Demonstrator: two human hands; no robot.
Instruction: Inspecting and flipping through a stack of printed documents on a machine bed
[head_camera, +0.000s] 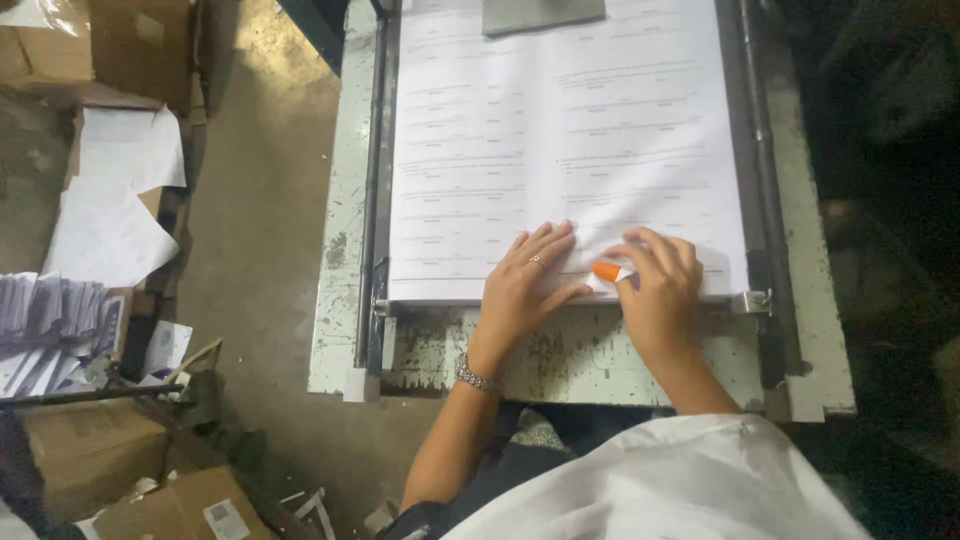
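A stack of large white printed sheets (560, 130) lies on a worn, pale green metal machine table (560, 350). My left hand (525, 285), with a ring and a wrist bracelet, rests flat with spread fingers on the near edge of the stack. My right hand (660, 285) presses down on the paper right beside it. An orange rubber cap (606, 270) covers a fingertip of the right hand, which touches the top sheet.
Metal guide rails (375, 180) run along the table's left and right sides. A grey block (540, 14) sits at the stack's far end. Loose sheets (110, 210), paper bundles (50, 320) and cardboard boxes (130, 40) lie on the floor at left.
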